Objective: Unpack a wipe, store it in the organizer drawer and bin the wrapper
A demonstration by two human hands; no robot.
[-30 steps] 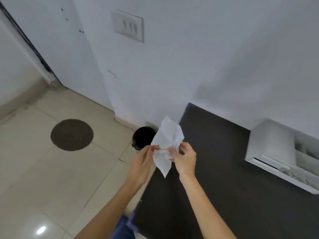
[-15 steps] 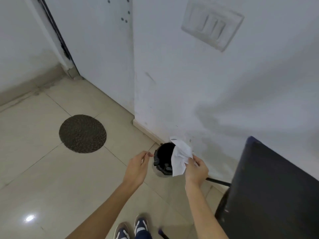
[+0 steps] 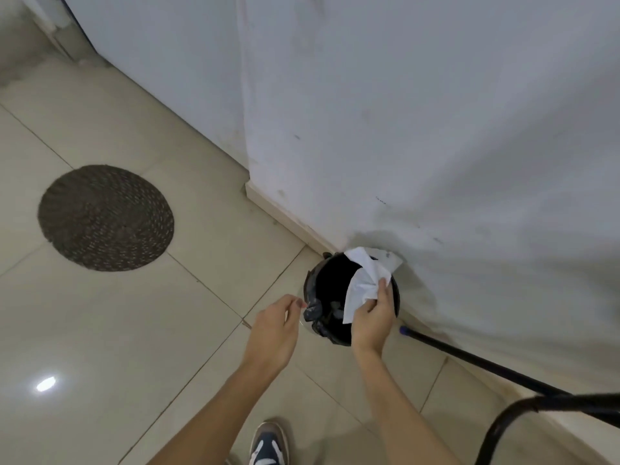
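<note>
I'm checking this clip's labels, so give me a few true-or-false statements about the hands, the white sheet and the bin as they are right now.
1. The right hand holds the white sheet over the black bin. True.
2. The left hand grips the sheet too. False: it is off the sheet, fingers curled beside the bin's rim.
3. The bin stands on the round mat. False: it stands on bare tiles by the wall, apart from the mat.
4. The sheet has dropped into the bin. False: it is in the right hand.
5. A shoe shows at the bottom edge. True.
</note>
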